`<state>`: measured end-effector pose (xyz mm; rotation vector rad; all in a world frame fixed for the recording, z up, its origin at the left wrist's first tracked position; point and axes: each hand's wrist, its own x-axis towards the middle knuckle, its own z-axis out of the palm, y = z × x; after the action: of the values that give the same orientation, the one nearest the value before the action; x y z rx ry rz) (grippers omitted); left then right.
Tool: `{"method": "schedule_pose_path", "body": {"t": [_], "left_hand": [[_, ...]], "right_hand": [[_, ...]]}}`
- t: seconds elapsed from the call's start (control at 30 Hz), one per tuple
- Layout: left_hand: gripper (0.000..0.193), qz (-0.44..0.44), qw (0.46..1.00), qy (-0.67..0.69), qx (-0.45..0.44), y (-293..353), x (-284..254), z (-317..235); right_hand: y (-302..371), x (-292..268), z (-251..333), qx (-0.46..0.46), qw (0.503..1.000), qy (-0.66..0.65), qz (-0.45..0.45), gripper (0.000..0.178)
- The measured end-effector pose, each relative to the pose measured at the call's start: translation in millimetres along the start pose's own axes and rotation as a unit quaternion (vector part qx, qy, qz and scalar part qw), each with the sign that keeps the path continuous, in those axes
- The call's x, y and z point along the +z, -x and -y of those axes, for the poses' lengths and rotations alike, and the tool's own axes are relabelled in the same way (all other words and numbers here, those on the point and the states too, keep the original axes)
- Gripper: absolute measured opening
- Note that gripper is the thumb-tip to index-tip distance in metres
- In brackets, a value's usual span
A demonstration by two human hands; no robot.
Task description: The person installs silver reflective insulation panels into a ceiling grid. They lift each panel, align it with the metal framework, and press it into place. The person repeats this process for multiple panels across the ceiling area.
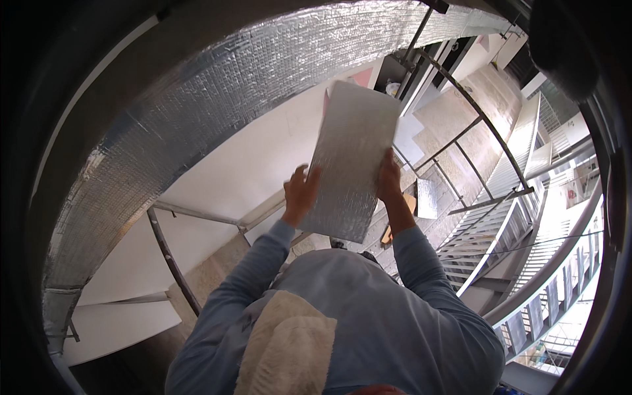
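Between my two hands, a rectangular silver foil-faced insulation sheet (pixel 355 151) is held up in front of my body, its long side pointing away from me and slightly tilted. My left hand (pixel 301 195) is at its left edge, some fingers bent and a little apart. At the right edge my right hand (pixel 389 178) grips it, with part of the fingers hidden behind the sheet. Above and to the left runs a long duct (pixel 217 99) wrapped in shiny foil insulation; the sheet's far end lies below it, apart as far as I can see.
Scaffold bars (pixel 484 118) frame the right side, and another scaffold pole (pixel 172 260) stands at lower left. A white railing (pixel 490 240) runs along the right. Foil pieces (pixel 426 199) lie lower down, near planks. A beige fluffy cloth (pixel 286 342) lies against my clothing.
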<state>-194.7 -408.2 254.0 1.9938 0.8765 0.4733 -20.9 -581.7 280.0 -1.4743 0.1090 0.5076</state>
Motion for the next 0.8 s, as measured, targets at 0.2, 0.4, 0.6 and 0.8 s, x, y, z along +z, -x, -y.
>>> {"method": "schedule_pose_path", "body": {"t": [0.2, 0.4, 0.6, 0.8], "left_hand": [[0.065, 0.045, 0.995, 0.069, -0.058, 37, 2, 28], [0.069, 0.036, 0.985, 0.106, -0.13, 36, -8, 31], [0.07, -0.001, 0.993, 0.038, -0.109, 34, -12, 20], [0.062, -0.01, 0.989, 0.145, 0.028, 35, -10, -16]], "right_hand": [[-1, -20, -7, -0.085, 0.949, 0.303, 0.027, 0.073], [36, -27, -60, -0.021, 0.967, 0.245, 0.06, 0.077], [56, -5, -101, -0.049, 0.983, 0.178, 0.015, 0.077], [56, -6, -100, 0.192, 0.966, -0.149, 0.086, 0.088]]}}
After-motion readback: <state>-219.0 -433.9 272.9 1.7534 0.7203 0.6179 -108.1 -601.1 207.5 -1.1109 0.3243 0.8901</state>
